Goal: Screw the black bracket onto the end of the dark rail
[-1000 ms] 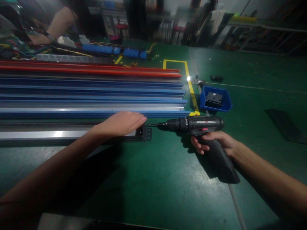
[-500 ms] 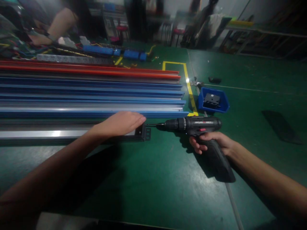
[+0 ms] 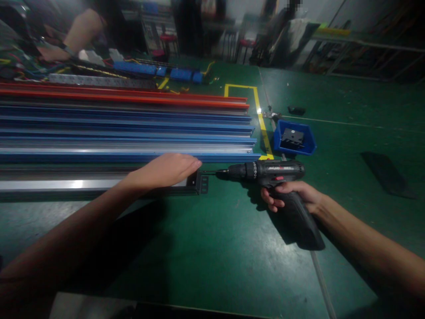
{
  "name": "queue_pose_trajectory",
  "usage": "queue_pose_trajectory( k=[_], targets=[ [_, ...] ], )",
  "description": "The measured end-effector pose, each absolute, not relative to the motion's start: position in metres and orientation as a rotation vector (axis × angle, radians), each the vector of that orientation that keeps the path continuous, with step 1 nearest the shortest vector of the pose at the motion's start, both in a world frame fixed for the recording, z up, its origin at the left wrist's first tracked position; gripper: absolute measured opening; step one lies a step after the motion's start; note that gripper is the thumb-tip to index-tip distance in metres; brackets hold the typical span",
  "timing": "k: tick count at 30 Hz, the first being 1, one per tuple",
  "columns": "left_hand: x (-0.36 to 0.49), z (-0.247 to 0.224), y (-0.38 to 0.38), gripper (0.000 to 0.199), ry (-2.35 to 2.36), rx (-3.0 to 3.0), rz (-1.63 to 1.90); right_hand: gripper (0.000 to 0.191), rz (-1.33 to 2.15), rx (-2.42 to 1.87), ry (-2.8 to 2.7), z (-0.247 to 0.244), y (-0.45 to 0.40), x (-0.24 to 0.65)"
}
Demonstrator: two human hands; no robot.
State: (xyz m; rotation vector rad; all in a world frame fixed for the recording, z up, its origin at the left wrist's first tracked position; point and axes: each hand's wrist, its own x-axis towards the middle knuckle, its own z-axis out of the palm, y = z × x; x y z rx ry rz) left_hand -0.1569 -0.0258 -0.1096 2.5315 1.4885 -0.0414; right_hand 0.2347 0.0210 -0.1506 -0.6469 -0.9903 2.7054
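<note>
My right hand [image 3: 292, 195] is wrapped round the grip of a black cordless drill [image 3: 279, 172], which lies level and points left. Its long thin bit [image 3: 212, 172] reaches to the end cap of a black and silver metal profile [image 3: 83, 184]. Over the end of that profile lies my left hand [image 3: 172, 169], fingers together and curled over its far side; the fingertips beyond it are partly hidden. A small slotted black bracket [image 3: 204, 184] sticks out from the profile's end, just below the bit.
Several blue profiles [image 3: 133, 157] and red profiles [image 3: 133, 95] lie parallel behind. A blue bin [image 3: 310, 139] with black parts stands right of yellow tape [image 3: 264, 128]. Another person's arm [image 3: 83, 33] is at far left, over wires. A dark flat piece [image 3: 387, 173] lies at right.
The whole view has shifted very slightly. Both hands, the drill and the profile keep the same places relative to each other.
</note>
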Motion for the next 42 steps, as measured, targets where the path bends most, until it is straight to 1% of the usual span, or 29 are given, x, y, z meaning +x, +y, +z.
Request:
queue_pose_trajectory(
  k=[14, 26, 35, 42],
  targets=[
    [-0.1582, -0.1111, -0.0254, 0.056, 1.485, 2.554, -0.028, 0.027, 2.745, -0.620, -0.968, -0.1556, 0.0262, 0.2376],
    [-0.1569, -0.1074, -0.0275, 0.054, 1.493, 2.525, -0.036, 0.030, 2.726, -0.629, -1.006, -0.1549, 0.0262, 0.2378],
    [-0.1579, -0.1097, -0.0267, 0.057, 1.484, 2.546, -0.021, 0.031, 2.755, -0.556, -0.982, -0.1560, 0.0270, 0.2378],
    [-0.1572, -0.1069, -0.0281, 0.055, 1.486, 2.511, -0.018, 0.031, 2.760, -0.559, -0.992, -0.1562, 0.0278, 0.2382]
  ],
)
